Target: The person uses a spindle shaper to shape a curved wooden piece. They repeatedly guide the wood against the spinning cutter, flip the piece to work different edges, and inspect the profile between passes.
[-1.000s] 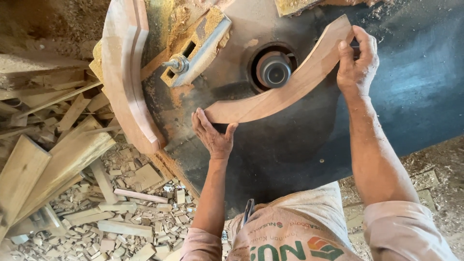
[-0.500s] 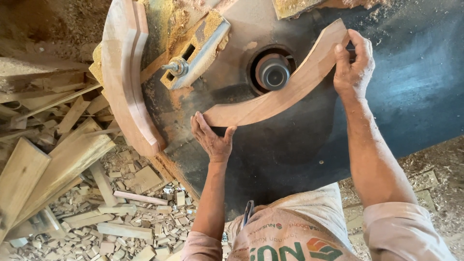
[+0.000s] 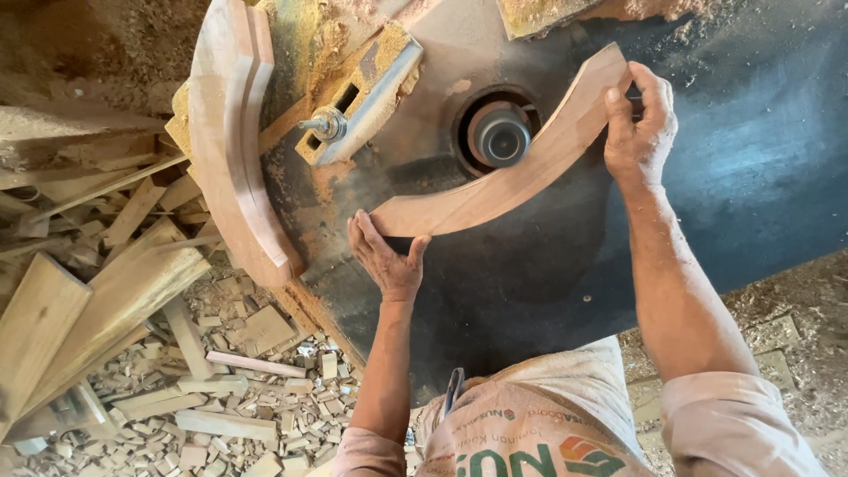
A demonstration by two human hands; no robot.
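A curved wooden piece (image 3: 512, 172) lies on the dark metal machine table (image 3: 530, 291), its inner curve against the round spindle cutter (image 3: 500, 137). My right hand (image 3: 640, 124) grips the far end of the piece. My left hand (image 3: 387, 256) presses flat with spread fingers against its near end.
A stack of curved wooden pieces (image 3: 231, 141) sits at the table's left edge. A dusty metal fence bracket with a bolt (image 3: 358, 106) lies behind the cutter. Offcuts and planks (image 3: 168, 353) litter the floor at left. Sawdust covers the ground.
The curved piece has slid slightly along the cutter, with both hands staying on its ends.
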